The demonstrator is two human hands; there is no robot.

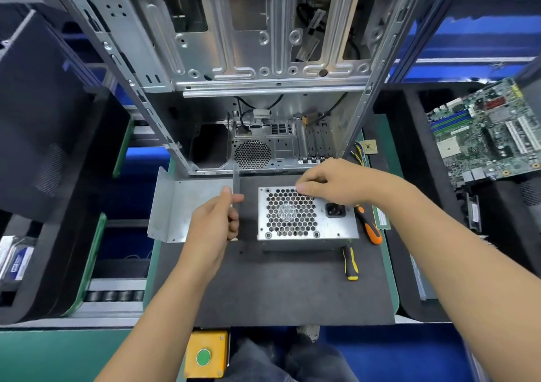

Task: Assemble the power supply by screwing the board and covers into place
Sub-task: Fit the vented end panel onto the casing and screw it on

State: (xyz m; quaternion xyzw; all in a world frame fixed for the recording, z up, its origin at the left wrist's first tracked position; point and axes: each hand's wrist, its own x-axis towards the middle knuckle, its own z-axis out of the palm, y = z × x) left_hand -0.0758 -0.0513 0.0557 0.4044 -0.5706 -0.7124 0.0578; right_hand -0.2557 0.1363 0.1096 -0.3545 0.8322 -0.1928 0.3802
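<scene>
Power supply [307, 220] sits on the dark mat [263, 288] of the desk, right of centre, its honeycomb fan grille facing up and the black socket toward the right. The right hand [336, 181] rests at the far edge of the unit, fingers curled and pinching something too small to make out. The left hand [215, 223] grips the upright flange of a bent metal cover [187, 206] lying just left of the supply (thumb and forefinger on the thin edge). Two screwdrivers lie to the right: an orange-handled one [369, 226] and a yellow-handled one [350, 263]. An open computer chassis [248, 59] stands beyond, a motherboard [486, 129] far right.
</scene>
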